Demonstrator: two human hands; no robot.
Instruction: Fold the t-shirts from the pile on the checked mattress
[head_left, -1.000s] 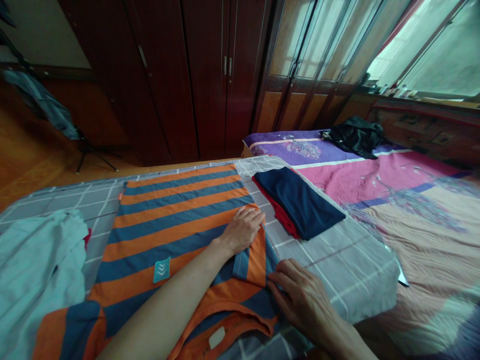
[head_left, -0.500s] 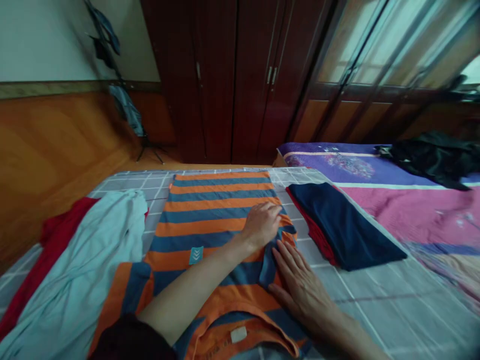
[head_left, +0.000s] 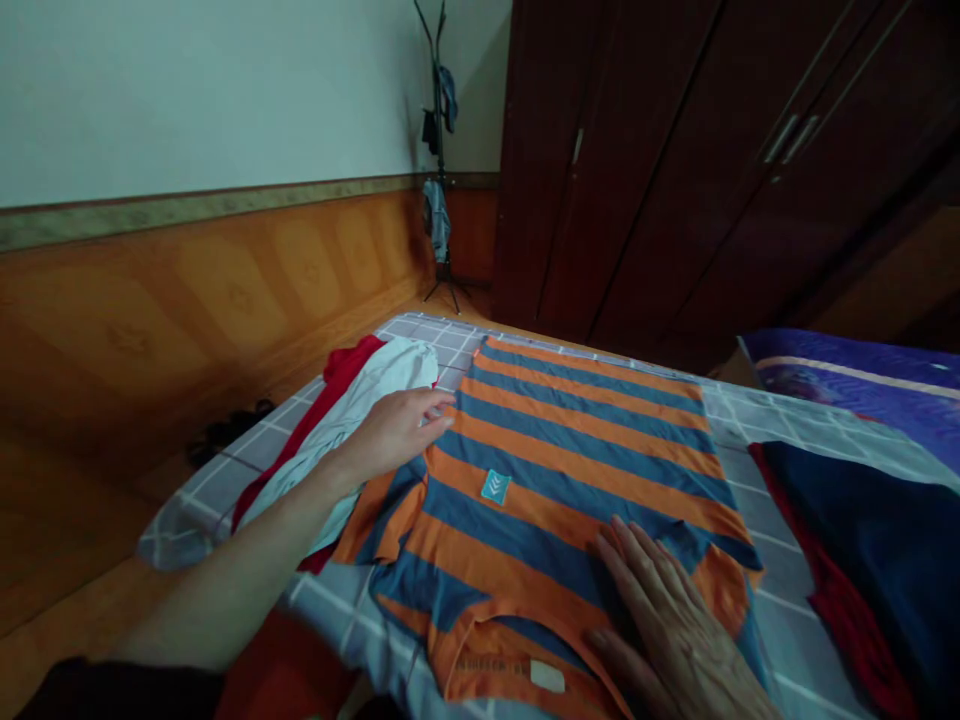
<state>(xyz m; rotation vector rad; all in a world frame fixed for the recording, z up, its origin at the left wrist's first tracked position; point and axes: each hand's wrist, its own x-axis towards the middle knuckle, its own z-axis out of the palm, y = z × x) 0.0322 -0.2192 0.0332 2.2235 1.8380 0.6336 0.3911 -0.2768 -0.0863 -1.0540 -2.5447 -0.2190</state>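
Note:
A T-shirt with orange and grey-blue stripes (head_left: 555, 430) lies spread on the checked bed cover, its collar toward me and a small teal patch on the chest. My right hand (head_left: 667, 610) rests flat on it beside the collar, fingers stretched. The sleeve on that side appears folded inward, partly hidden by the hand. At the shirt's left edge is my left hand (head_left: 401, 430), thumb and fingers apart with nothing between them; I cannot tell whether it touches the fabric. Below it, the left sleeve (head_left: 386, 520) sticks outward.
Pale and red garments (head_left: 360, 385) lie in a pile on the left. A folded navy and red garment (head_left: 862, 530) is on the right. Beyond the checked bed cover (head_left: 240, 470) stand a coat rack (head_left: 440, 150) and a dark wardrobe (head_left: 637, 180). A purple bed (head_left: 847, 370) is at far right.
My view has turned left. My left hand has gone from the shirt's right side to its left edge. My right hand still lies on the shirt, now nearer the collar.

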